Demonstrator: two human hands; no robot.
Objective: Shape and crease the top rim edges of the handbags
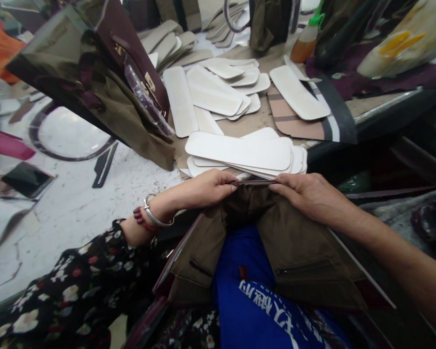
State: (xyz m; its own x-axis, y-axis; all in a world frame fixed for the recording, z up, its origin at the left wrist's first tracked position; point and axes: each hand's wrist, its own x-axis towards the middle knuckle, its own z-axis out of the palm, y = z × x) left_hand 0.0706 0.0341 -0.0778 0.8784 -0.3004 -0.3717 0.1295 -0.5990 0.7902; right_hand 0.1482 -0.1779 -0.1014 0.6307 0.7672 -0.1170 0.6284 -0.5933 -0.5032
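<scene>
Stack of white board strips point(245, 152) lay on table point(72, 208) just beyond hands; finished maroon bag point(105, 72) stood at left, glue bottle point(307, 36) far back. Olive-brown bag lining point(294, 242) draped over lap, top edge at table rim. Left hand point(207, 186) and right hand point(308, 194) both pinched closed on that edge, knuckles up, thumbs nearly meeting.

Scuffed white table point(76, 203) — stacked pale strips point(240, 150), phone point(27, 178).
</scene>
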